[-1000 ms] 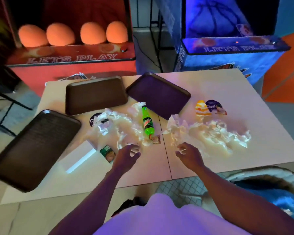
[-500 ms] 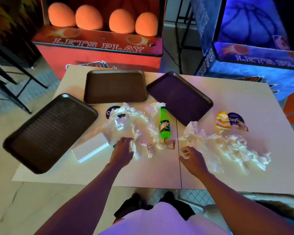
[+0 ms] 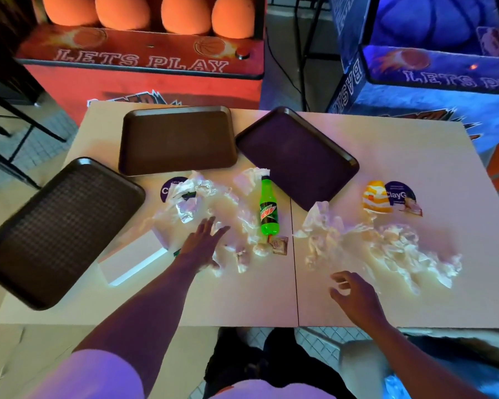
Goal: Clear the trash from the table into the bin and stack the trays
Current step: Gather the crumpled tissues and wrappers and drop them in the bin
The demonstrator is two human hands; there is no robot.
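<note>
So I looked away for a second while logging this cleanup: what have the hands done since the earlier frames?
The left hand has opened from a loose curl and reached forward, fingers spread flat on the crumpled wrappers. The right hand has drawn back toward the table's near edge, half open, holding nothing. Neither has a grip on anything. The green soda bottle and three trays lie as they were.

On my table (image 3: 271, 298), three trays sit at ten (image 3: 58, 228), eleven (image 3: 177, 139) and one o'clock (image 3: 297, 156); the bottle (image 3: 268, 210) lies at twelve between two wrapper heaps (image 3: 213, 203) (image 3: 386, 249).
</note>
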